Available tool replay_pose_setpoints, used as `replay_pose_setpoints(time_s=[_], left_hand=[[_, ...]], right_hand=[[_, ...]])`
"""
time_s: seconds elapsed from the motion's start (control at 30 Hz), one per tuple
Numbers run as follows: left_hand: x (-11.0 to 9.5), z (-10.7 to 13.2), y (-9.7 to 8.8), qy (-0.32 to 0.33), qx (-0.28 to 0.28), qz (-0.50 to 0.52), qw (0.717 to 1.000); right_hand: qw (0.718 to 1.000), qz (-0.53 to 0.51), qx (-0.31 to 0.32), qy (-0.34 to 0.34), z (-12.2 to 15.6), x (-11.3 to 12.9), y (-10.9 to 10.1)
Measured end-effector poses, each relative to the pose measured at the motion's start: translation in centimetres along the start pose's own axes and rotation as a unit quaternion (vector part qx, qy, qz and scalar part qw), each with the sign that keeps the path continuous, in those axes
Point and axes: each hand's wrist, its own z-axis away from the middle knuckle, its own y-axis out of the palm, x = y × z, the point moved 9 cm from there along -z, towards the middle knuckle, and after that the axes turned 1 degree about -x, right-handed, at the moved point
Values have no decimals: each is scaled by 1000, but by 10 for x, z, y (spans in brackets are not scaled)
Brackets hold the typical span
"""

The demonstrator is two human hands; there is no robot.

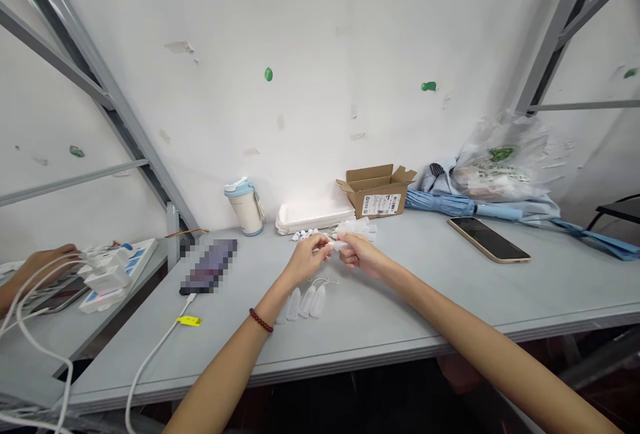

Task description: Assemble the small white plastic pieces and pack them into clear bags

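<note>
My left hand and my right hand meet above the middle of the desk. Between them is a small whitish translucent plastic bottle, gripped by the right fingers. The left fingertips are closed in a pinch at its white tip; exactly what they grip is partly hidden. Just behind the hands lie small white caps and a heap of translucent bottles. Nearer to me, several small squeeze bottles lie side by side, with thin bent spouts showing on some.
At the back stand a tumbler, stacked white trays and an open carton. A blue umbrella, plastic bag and phone lie rightward. Leftward are a cabled phone, power strip and another person's hand.
</note>
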Motion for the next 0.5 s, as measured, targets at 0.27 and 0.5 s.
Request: replay_pose_setpoints(time_s=[0.27,0.5], left_hand=[[-1,1,5,-39,39,61,997],[16,0,-6,-124,-22,152,980]], right_hand=[[1000,15,-11,9,-1,-2,-1],[975,190,-42,-103,3,19,-1]])
